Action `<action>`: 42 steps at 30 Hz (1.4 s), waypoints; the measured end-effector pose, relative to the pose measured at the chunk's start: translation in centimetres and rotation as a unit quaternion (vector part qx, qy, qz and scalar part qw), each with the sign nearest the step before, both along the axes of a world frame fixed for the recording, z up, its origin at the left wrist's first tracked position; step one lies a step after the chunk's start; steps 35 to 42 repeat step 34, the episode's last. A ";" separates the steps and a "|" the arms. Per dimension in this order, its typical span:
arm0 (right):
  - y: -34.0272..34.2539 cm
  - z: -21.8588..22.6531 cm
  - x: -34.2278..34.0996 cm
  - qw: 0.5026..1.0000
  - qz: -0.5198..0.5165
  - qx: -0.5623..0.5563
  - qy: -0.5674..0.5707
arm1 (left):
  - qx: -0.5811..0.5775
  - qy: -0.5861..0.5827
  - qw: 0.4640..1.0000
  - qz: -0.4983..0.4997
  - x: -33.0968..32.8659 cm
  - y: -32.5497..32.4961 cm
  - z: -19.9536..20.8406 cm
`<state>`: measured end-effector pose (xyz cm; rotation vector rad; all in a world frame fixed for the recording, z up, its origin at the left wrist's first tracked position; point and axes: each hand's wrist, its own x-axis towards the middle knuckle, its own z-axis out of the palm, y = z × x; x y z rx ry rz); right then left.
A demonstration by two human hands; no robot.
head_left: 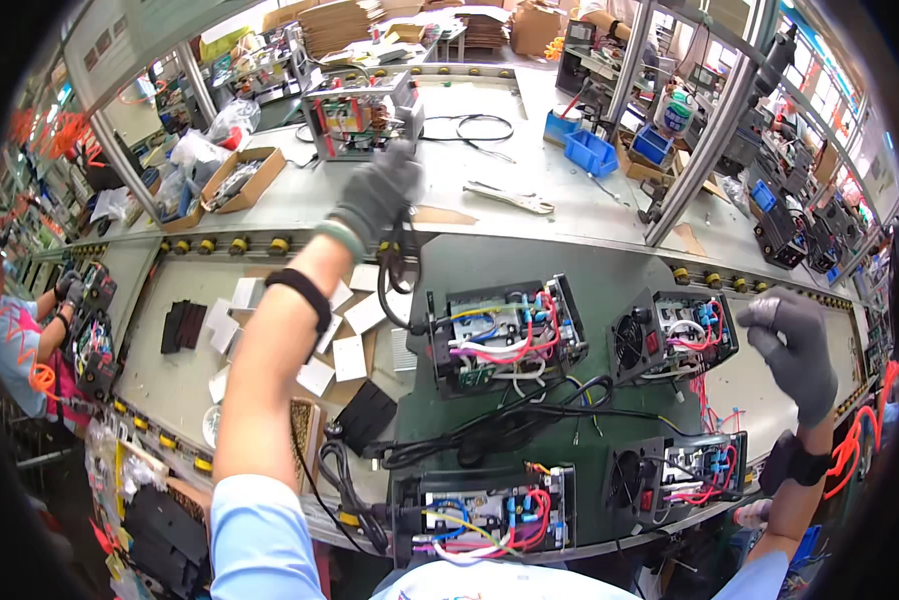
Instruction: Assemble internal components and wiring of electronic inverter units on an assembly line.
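My left hand (379, 190), in a grey glove, is stretched forward over the table's far rail, blurred. Its fingers look closed on a black cable (397, 265). That cable hangs down in a loop to an open-cased electrical unit (504, 335) with red, blue, white and yellow wires. On the right, my gloved right hand (794, 350) is raised with its fingers curled together; nothing shows in them. Nearest to it stands a smaller black unit with a fan (674, 335). Two similar units, one large (484, 510) and one small (679, 478), sit closer to me.
White blocks (349, 358) and black pieces (182, 327) lie to the left. Black cables (489, 430) cross the green mat between the units. Beyond the rail are another unit (361, 115), a metal tool (509, 197) and blue bins (589, 152). A co-worker (29, 340) stands far left.
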<state>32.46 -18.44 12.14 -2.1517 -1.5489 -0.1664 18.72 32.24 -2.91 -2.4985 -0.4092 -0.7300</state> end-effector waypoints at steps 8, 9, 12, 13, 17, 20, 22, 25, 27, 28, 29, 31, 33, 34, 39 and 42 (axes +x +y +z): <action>0.8 -1.8 -0.3 0.996 0.016 -0.074 0.046 | -0.103 0.255 0.893 -0.355 6.5 -8.9 -9.7; 1.1 -1.9 -0.2 0.995 0.025 -0.077 0.056 | -0.003 0.204 0.892 -0.403 6.0 -7.1 -10.4; 1.1 -3.2 0.6 0.993 0.039 -0.032 0.106 | 0.143 0.266 0.941 -0.151 2.9 -2.8 -8.0; 1.4 -3.4 0.3 0.997 0.048 -0.003 0.066 | -0.033 0.250 0.967 -0.026 0.7 -3.8 -4.5; 2.4 -2.4 0.1 0.992 0.045 -0.026 0.111 | -0.441 0.144 0.882 0.086 -14.4 3.9 -4.4; 2.1 -3.9 1.1 0.979 0.107 -0.026 0.170 | -0.656 0.330 0.661 0.152 -24.1 -2.5 -7.8; 3.4 -4.1 0.4 0.978 0.123 -0.066 0.152 | -0.798 0.260 0.470 0.274 -29.8 -9.7 -9.7; 4.7 -4.6 -0.5 0.972 0.185 -0.057 0.135 | -0.903 0.046 0.300 0.302 -32.4 -18.7 -10.1; 5.2 -4.7 -1.5 0.974 0.208 -0.045 0.081 | -0.936 -0.083 0.222 0.259 -31.8 -21.8 -11.4; 5.1 -4.4 -1.3 0.969 0.222 -0.077 0.072 | -0.938 -0.135 0.209 0.243 -31.1 -22.8 -12.0; 4.6 -4.1 -1.4 0.972 0.222 -0.075 0.023 | -0.940 -0.174 0.199 0.214 -31.5 -23.1 -13.7; 3.4 -3.0 -2.0 0.979 0.185 -0.088 -0.009 | -0.937 -0.261 0.169 0.157 -30.5 -23.5 -14.4; 1.9 -2.3 -1.9 0.983 0.157 -0.087 -0.049 | -0.924 -0.298 0.203 0.125 -30.6 -22.5 -15.2; 0.8 -2.1 -1.5 0.984 0.150 -0.070 -0.066 | -0.905 -0.343 0.231 0.098 -31.6 -20.8 -16.7; 0.8 -2.1 -1.5 0.984 0.150 -0.070 -0.066 | -0.905 -0.343 0.231 0.098 -31.6 -20.8 -16.7; 0.8 -2.1 -1.5 0.984 0.150 -0.070 -0.066 | -0.905 -0.343 0.231 0.098 -31.6 -20.8 -16.7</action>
